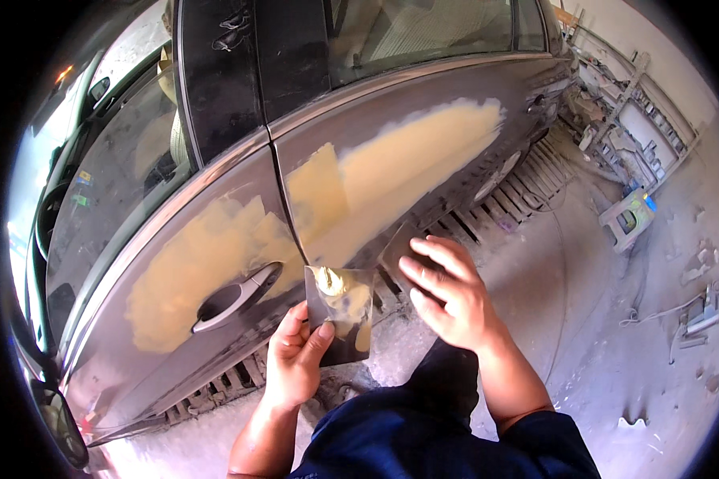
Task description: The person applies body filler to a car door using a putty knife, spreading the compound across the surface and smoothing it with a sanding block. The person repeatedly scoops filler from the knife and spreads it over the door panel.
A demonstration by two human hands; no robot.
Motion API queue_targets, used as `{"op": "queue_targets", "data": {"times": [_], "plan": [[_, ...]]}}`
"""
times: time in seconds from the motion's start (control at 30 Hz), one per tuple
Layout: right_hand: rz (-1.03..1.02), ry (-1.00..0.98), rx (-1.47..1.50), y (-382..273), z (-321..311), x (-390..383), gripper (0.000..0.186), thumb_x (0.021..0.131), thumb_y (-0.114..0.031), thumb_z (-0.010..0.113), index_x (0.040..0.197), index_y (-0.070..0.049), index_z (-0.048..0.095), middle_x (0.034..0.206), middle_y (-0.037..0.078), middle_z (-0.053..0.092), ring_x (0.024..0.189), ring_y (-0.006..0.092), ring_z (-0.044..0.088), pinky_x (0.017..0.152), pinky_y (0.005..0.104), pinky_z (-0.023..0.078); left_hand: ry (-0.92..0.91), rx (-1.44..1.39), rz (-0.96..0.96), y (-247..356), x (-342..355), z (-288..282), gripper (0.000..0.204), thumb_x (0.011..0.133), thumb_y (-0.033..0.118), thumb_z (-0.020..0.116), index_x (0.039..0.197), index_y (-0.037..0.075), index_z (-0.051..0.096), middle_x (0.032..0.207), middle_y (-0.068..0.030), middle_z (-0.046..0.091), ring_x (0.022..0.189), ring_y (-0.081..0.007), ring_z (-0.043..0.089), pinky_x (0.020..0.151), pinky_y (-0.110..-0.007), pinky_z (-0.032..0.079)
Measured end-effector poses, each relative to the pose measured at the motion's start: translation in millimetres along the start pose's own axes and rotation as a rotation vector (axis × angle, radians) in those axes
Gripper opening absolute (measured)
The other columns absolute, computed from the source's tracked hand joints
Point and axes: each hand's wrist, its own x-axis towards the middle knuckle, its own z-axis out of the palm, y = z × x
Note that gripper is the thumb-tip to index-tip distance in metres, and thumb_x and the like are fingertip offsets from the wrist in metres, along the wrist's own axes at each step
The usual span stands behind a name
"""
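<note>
1. Beside the grey car door (216,263), head view: the left hand (295,359) pinches a metal mixing plate (342,311) smeared with yellow filler (331,281), just below the door handle (236,299).
2. Same view — the right hand (447,291) hovers with fingers spread, holding nothing, near the plate.
3. Judgement: keep the plate level — load filler sparingly, spread thin over the yellow patch (407,160).

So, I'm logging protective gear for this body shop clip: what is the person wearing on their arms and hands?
Nothing on either: the left hand and right hand are bare, with no gloves, rings or watch visible. Both forearms are uncovered; a dark blue sleeve ends high on the right arm.
</note>
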Motion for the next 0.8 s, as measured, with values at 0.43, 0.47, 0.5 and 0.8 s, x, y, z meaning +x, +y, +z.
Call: {"op": "queue_targets", "data": {"times": [0.43,0.47,0.5,0.8], "plan": [[0.002,-0.173,-0.209,-4.4,25.2,-13.4,0.046,0.071,-0.006,0.068,0.117,-0.016,0.071,0.135,0.006,0.056,0.125,0.0346,0.049,0.102,0.0458,0.042,0.192,0.786,0.437,-8.8,-5.8,-6.4,0.035,0.094,-0.008,0.057,0.129,-0.003,0.055,0.114,-0.0098,0.069,0.1,-0.0119,0.061,0.085,-0.026,0.049],[0.028,-0.111,-0.214,5.9,25.7,-8.7,0.046,0.073,-0.006,0.066,0.118,-0.012,0.07,0.135,0.008,0.056,0.125,0.0353,0.048,0.105,0.046,0.04,0.229,0.801,0.515,-11.3,-8.0,-11.6,0.034,0.096,-0.006,0.054,0.13,-0.003,0.054,0.116,-0.0096,0.067,0.105,-0.0138,0.061,0.09,-0.027,0.048],[0.056,-0.095,-0.248,15.0,23.6,1.3,0.05,0.075,-0.008,0.067,0.125,-0.012,0.065,0.138,0.009,0.052,0.127,0.0353,0.045,0.104,0.0491,0.039,0.227,0.711,0.469,-11.2,-8.8,-16.7,0.034,0.097,-0.004,0.053,0.131,-0.003,0.054,0.119,-0.0095,0.066,0.108,-0.0146,0.06,0.093,-0.027,0.046],[0.136,-0.123,-0.496,43.6,31.1,108.5,0.057,0.084,-0.018,0.063,0.14,-0.014,0.052,0.148,0.009,0.041,0.128,0.0361,0.04,0.099,0.0561,0.038,0.188,0.037,0.03,-44.2,-38.8,-32.6,0.035,0.098,-0.003,0.054,0.133,-0.003,0.051,0.126,-0.0088,0.063,0.116,-0.0155,0.058,0.102,-0.029,0.042]]}}
